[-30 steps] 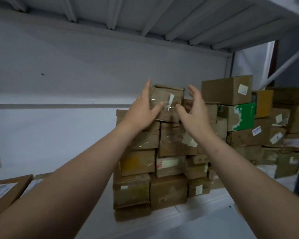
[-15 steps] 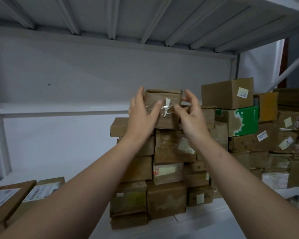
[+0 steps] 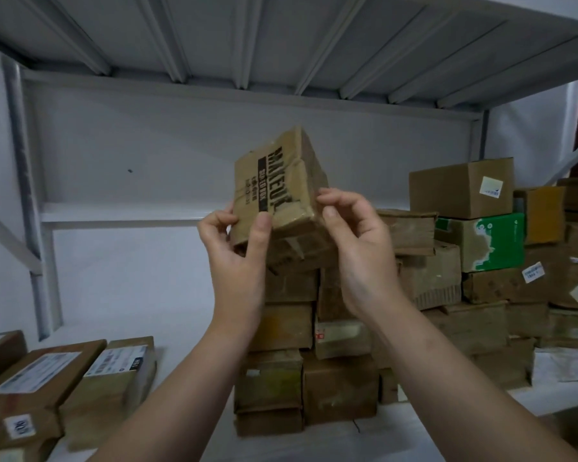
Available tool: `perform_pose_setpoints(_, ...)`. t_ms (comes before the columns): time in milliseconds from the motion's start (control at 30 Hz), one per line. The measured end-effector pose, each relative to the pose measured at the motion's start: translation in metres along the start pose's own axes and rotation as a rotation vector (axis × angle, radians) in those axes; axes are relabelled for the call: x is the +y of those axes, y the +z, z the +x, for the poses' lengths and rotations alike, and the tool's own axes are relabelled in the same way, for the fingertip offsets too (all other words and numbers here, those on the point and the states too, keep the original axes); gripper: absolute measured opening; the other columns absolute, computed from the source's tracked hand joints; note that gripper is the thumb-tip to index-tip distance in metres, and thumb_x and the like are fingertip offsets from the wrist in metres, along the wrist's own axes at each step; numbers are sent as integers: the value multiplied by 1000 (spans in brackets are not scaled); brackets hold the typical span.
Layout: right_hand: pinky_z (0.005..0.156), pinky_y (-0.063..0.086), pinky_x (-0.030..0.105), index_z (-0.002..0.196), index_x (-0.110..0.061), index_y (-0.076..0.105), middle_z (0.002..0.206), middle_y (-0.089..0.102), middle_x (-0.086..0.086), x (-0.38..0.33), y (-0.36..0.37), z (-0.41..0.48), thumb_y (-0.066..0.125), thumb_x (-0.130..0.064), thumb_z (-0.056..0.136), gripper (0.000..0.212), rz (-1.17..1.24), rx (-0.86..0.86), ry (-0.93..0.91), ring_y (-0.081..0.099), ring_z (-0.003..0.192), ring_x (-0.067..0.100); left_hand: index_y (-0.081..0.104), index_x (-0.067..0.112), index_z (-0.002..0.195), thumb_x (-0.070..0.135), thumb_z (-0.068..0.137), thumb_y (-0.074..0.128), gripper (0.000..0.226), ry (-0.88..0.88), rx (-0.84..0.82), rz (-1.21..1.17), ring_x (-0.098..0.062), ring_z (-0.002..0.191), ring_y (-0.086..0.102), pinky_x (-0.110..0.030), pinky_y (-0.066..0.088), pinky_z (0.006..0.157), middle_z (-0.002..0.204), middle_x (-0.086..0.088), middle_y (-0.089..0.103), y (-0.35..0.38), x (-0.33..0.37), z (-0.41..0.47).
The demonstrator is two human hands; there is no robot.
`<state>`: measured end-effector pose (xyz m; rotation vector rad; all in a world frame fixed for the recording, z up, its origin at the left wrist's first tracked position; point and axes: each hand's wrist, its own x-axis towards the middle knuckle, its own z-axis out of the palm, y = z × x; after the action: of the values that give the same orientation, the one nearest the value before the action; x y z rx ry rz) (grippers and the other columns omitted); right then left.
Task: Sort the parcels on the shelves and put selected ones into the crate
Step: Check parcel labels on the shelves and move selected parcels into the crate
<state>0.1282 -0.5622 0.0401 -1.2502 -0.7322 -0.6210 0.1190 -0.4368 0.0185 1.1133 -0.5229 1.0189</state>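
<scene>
A small brown cardboard parcel (image 3: pixel 274 181) with black print on one face is lifted above the stack and tilted, printed side toward me. My left hand (image 3: pixel 237 258) grips its lower left corner, thumb on the printed face. My right hand (image 3: pixel 357 241) pinches its lower right edge with curled fingers. Below and behind it stands a stack of brown parcels (image 3: pixel 301 361) on the white shelf (image 3: pixel 187 328). No crate is in view.
More boxes are piled at the right, among them a green and white box (image 3: pixel 481 241) and a brown box with a label (image 3: pixel 461 188). Flat labelled parcels (image 3: pixel 47 381) lie at the lower left. The shelf above (image 3: pixel 281 38) hangs close overhead.
Both hands have lifted the top parcel off the stack, drawn it toward me and turned it so its printed face shows.
</scene>
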Motion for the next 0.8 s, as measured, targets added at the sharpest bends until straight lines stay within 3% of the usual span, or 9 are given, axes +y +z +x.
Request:
perform_pose_setpoints(100, 93, 54, 37, 112, -42, 56, 128, 50, 3, 0, 8, -7, 76, -40, 78, 40, -31, 11, 73, 54, 118, 15, 38, 24, 99, 32, 82, 59, 29, -74, 72, -82, -17, 110, 60, -24, 52, 77, 124, -8, 51, -15, 9, 1)
perform_pose_setpoints(200, 96, 52, 40, 133, -32, 44, 125, 58, -4, -6, 17, -16, 86, -50, 60, 86, 122, -94, 258, 59, 114, 14, 48, 25, 107, 32, 85, 52, 23, -151, 53, -118, -19, 105, 60, -28, 53, 76, 120, -10, 53, -30, 20, -1)
perform_pose_setpoints(333, 98, 50, 47, 127, -41, 47, 117, 67, -6, -6, 29, -30, 82, -36, 64, 73, 183, -202, 290, 63, 111, 17, 59, 24, 122, 31, 100, 44, 27, -142, -30, 273, -8, 111, 57, -19, 50, 82, 121, 6, 57, -55, 30, -12)
perform_pose_setpoints(467, 98, 50, 37, 140, -57, 27, 126, 59, -13, -3, 32, -52, 78, -25, 77, 87, -18, -343, 186, 58, 116, 5, 69, 32, 108, 79, 85, 12, 77, -298, -145, 446, -9, 109, 60, -29, 43, 92, 112, 13, 67, -89, 51, -22)
perform_pose_setpoints(533, 108, 40, 43, 133, -72, 14, 145, 39, -14, -1, 38, -66, 79, -36, 72, 96, -220, -405, 119, 38, 135, 8, 67, 30, 102, 79, 78, 29, 66, -372, -168, 441, 3, 91, 66, -19, 49, 78, 91, 20, 72, -99, 62, -31)
perform_pose_setpoints(600, 116, 23, 51, 126, -79, 8, 152, 22, -15, 2, 46, -78, 72, -49, 65, 93, -320, -452, 123, 16, 142, 13, 60, 27, 106, 56, 78, 48, 42, -349, -114, 449, 6, 81, 67, -12, 52, 64, 82, 23, 71, -111, 63, -37)
perform_pose_setpoints(667, 117, 22, 39, 131, -74, 12, 151, 20, -14, 6, 54, -89, 71, -49, 63, 94, -283, -492, 129, 17, 140, 6, 54, 24, 114, 46, 80, 51, 41, -320, -67, 438, 1, 80, 68, -14, 53, 62, 83, 16, 72, -125, 59, -43)
perform_pose_setpoints(733, 109, 29, 14, 135, -64, 15, 147, 22, -12, 11, 62, -99, 83, -29, 67, 102, -234, -480, 148, 28, 131, -10, 46, 20, 125, 45, 81, 51, 52, -346, -16, 429, -6, 85, 69, -16, 53, 63, 87, 7, 73, -138, 57, -49)
perform_pose_setpoints(800, 107, 29, 14, 135, -59, 10, 145, 23, -17, 17, 71, -106, 86, -20, 66, 110, -268, -431, 160, 30, 130, -10, 35, 27, 137, 50, 80, 54, 64, -362, 29, 425, -13, 103, 66, -19, 54, 72, 113, -3, 66, -150, 54, -53)
